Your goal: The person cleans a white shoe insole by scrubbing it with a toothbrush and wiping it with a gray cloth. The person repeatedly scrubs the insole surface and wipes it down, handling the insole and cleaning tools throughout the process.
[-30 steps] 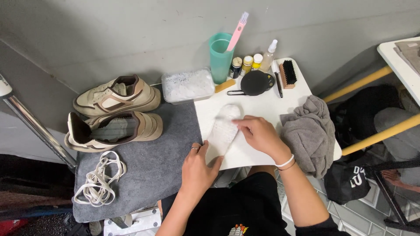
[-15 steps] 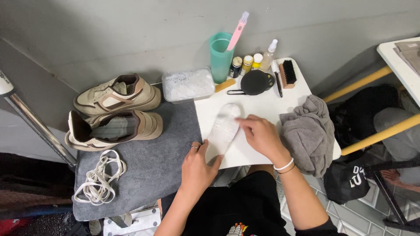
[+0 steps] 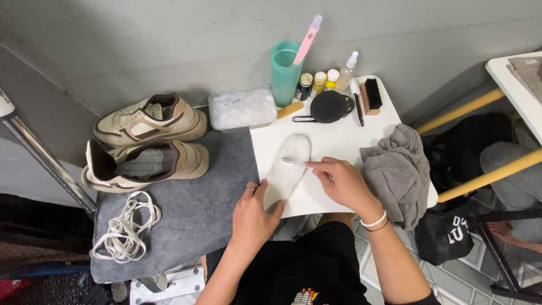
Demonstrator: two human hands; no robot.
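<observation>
The pale insole [image 3: 288, 166] lies flat on the white tabletop [image 3: 339, 135], its toe toward 12 o'clock, just beside the grey mat [image 3: 192, 220]. The left hand [image 3: 254, 217] presses its heel end at 6 o'clock, fingers held together. The right hand [image 3: 341, 183], at 3 o'clock, touches its middle with extended fingertips; the grey cloth [image 3: 398, 169] lies beyond it.

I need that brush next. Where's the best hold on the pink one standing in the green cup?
Take the pink brush by its upper handle, just below the bristles, coming from above and the right. It leans up and right out of the green cup, so that end is free; the lower end sits hidden inside the cup.
</observation>
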